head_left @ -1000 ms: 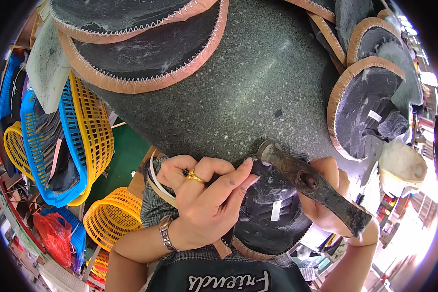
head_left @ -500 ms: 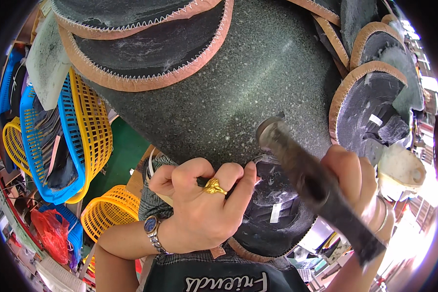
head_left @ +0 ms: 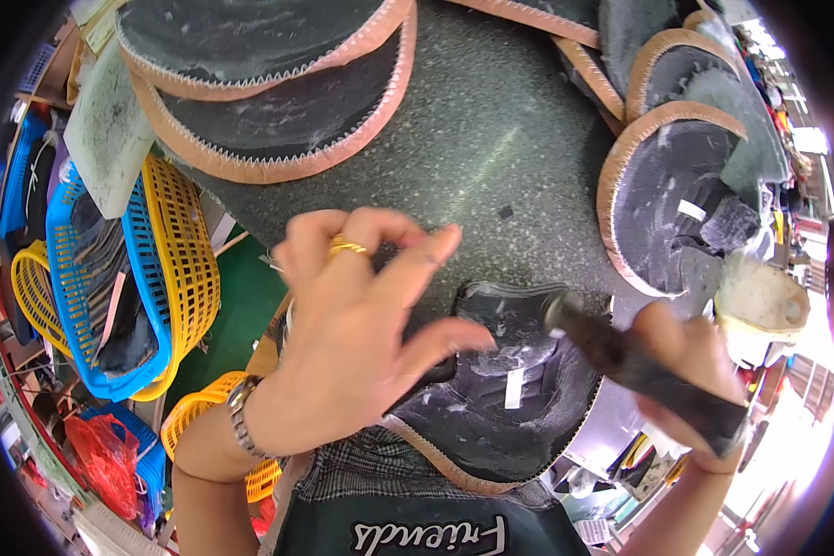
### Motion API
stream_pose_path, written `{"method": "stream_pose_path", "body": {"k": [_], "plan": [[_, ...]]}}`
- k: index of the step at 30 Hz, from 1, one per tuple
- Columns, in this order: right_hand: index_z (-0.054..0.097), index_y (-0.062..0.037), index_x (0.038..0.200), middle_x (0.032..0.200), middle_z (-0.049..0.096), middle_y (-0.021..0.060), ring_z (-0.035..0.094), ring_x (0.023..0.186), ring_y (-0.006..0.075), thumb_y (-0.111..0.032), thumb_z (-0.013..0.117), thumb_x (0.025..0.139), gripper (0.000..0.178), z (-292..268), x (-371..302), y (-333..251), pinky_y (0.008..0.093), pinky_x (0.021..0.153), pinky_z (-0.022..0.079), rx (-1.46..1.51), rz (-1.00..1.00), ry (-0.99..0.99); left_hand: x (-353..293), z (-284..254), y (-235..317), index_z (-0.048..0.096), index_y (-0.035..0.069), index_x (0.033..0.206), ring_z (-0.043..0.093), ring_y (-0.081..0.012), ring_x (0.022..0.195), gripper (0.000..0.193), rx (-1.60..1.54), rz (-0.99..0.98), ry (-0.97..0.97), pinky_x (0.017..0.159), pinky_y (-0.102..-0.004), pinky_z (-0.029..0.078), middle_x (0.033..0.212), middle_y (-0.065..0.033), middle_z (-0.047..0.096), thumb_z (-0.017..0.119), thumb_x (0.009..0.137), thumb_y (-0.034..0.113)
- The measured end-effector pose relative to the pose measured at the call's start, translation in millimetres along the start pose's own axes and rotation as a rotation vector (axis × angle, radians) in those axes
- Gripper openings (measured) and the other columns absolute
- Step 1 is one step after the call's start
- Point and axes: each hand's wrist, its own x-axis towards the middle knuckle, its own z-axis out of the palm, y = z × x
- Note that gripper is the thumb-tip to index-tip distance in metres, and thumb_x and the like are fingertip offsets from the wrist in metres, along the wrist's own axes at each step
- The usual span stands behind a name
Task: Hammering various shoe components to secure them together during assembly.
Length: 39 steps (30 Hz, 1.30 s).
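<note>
A black shoe upper with a tan stitched edge and a small white tag [head_left: 505, 408] lies at the near edge of the dark speckled stone table [head_left: 491, 148]. My left hand [head_left: 357, 334], with a gold ring and a wristwatch, hovers over the upper's left edge with its fingers spread. Whether it touches the upper is unclear. My right hand [head_left: 690, 366] grips the dark handle of a hammer [head_left: 612, 357]. The blurred hammer head sits low over the upper's right side.
More black uppers with tan edges are stacked at the back [head_left: 250, 102] and on the right [head_left: 667, 185]. Blue [head_left: 65, 278] and yellow [head_left: 190, 250] plastic baskets stand on the left below the table. A cream round object [head_left: 760, 301] lies at the right.
The hammer rose half a second ago and has come down onto the upper. My left hand has gone from pinching the upper's edge to spread fingers, lifted closer to the camera.
</note>
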Motion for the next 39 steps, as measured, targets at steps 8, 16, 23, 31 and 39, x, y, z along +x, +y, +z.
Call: {"method": "stream_pose_path", "body": {"k": [8, 16, 23, 31, 39], "plan": [[0.056, -0.0024, 0.09, 0.066, 0.048, -0.0004, 0.042, 0.052, 0.0055, 0.0, 0.064, 0.08, 0.013, 65.3, -103.0, 38.5, 0.0242, 0.044, 0.032, 0.721, 0.338, 0.662, 82.5, -36.6, 22.2, 0.05, 0.004, 0.097, 0.057, -0.0119, 0.074, 0.036, -0.703, 0.032, -0.055, 0.069, -0.0249, 0.053, 0.086, -0.0008, 0.056, 0.072, 0.07, -0.002], [0.057, -0.0005, 0.102, 0.062, 0.047, -0.0039, 0.041, 0.051, 0.0017, -0.01, 0.062, 0.086, 0.019, 51.9, -106.4, 117.8, 0.019, 0.043, 0.029, 0.726, 0.782, 1.244, 214.4, -4.1, 74.8, 0.053, 0.008, 0.126, 0.053, -0.0239, 0.11, 0.055, 0.233, 0.778, 0.145, 0.096, -0.0356, 0.041, 0.122, -0.0078, 0.057, 0.07, 0.074, 0.01], [0.058, 0.0022, 0.103, 0.091, 0.061, 0.0189, 0.059, 0.09, 0.0317, -0.016, 0.06, 0.081, 0.029, 19.2, -30.4, 236.2, 0.038, 0.081, 0.044, 0.15, 0.495, 1.191, 213.4, 145.8, 169.2, 0.056, 0.008, 0.117, 0.059, -0.0286, 0.088, 0.046, -0.046, 0.942, -0.229, 0.083, -0.0392, 0.042, 0.09, -0.0124, 0.063, 0.068, 0.073, 0.003], [0.062, 0.0043, 0.092, 0.085, 0.062, 0.0274, 0.06, 0.083, 0.0433, -0.02, 0.056, 0.084, 0.026, 43.6, -7.2, 285.1, 0.0488, 0.074, 0.049, -0.208, 0.507, 0.793, 169.2, -44.0, 128.0, 0.062, -0.001, 0.099, 0.061, -0.0118, 0.085, 0.019, -0.264, 0.808, 0.384, 0.077, -0.0232, 0.05, 0.096, -0.0052, 0.064, 0.063, 0.08, -0.006], [0.061, 0.0007, 0.104, 0.079, 0.061, 0.0246, 0.061, 0.074, 0.0382, -0.018, 0.058, 0.084, 0.028, 24.6, -23.8, 233.6, 0.042, 0.07, 0.049, -0.025, 0.432, 1.285, 60.0, -96.5, 127.9, 0.057, -0.002, 0.112, 0.059, -0.0113, 0.093, 0.031, -0.567, 0.253, 0.162, 0.078, -0.0222, 0.05, 0.107, -0.0064, 0.06, 0.063, 0.082, 0.0]]}}
